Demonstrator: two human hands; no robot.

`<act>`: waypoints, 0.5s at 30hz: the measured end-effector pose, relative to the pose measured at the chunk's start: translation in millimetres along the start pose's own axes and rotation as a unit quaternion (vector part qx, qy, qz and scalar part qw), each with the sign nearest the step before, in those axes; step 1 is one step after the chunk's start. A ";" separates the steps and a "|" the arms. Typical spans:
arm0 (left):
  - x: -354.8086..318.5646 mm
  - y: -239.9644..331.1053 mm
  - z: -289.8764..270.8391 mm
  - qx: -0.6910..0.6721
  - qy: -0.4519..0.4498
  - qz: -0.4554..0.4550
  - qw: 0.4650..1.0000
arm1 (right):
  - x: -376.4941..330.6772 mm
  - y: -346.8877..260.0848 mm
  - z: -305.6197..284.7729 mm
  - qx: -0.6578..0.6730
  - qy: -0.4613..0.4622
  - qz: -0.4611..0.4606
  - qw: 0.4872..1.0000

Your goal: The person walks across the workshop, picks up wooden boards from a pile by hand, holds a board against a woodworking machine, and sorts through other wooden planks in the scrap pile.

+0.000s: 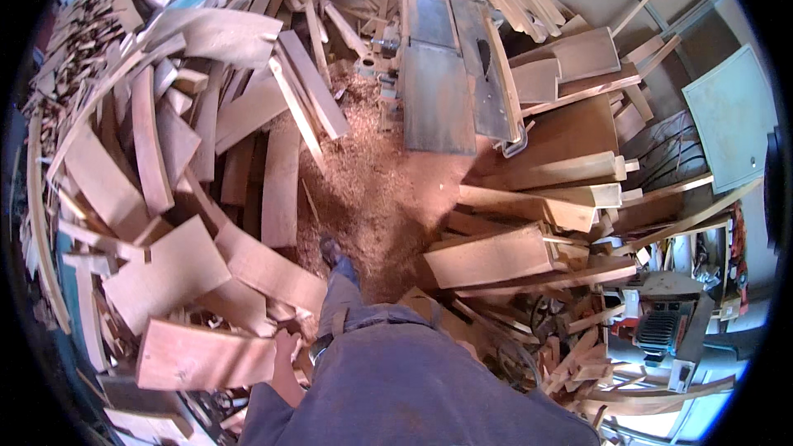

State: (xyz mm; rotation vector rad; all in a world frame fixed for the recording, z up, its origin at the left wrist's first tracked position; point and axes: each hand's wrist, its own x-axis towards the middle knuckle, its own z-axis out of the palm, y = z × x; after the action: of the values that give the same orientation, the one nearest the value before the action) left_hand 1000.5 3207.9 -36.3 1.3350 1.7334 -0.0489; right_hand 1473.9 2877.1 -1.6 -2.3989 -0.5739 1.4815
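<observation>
At the lower left, my left hand (285,357) is closed on the right end of a wide reddish wooden board (198,357). The board lies roughly level beside my hip, over the pile of lumber. Its far end points left, away from my body. Just above it in the view is a pale square-ended board (168,274), and a long light plank (271,268) slants next to that. My right hand does not show; my body hides that side. One of my shoes (330,249) is on the sawdust-covered floor.
Ahead stands a metal woodworking machine (438,95) with a saw blade (484,58) in its table. Boards are heaped along the left, and thick timbers (491,258) are stacked at right. A motor (658,332) sits at lower right. Sawdust (372,190) covers the floor between.
</observation>
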 end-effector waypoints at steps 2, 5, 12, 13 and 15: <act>31.3 -2.9 -12.0 -0.016 0.002 -0.064 0.998 | 49.7 -40.0 -13.6 -0.028 0.003 -0.043 0.999; 93.8 51.5 -48.8 -0.032 0.033 -0.066 0.997 | 132.8 -149.1 -55.9 -0.262 -0.018 -0.125 0.957; 172.6 96.2 -106.7 -0.169 0.087 0.001 0.982 | 200.0 -396.7 -156.8 0.008 0.228 -0.227 0.947; 183.7 101.3 -111.6 -0.183 0.084 -0.004 0.980 | 203.5 -421.2 -163.6 0.039 0.217 -0.246 0.944; 197.2 145.3 -108.8 -0.158 0.080 0.027 0.984 | 216.6 -437.6 -164.8 0.066 0.216 -0.255 0.940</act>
State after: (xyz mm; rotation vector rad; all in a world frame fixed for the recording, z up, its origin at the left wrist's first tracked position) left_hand 1047.8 3471.7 -36.8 1.1734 1.7503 0.3599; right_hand 1624.1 3362.6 83.8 -2.1441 -0.8666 0.7261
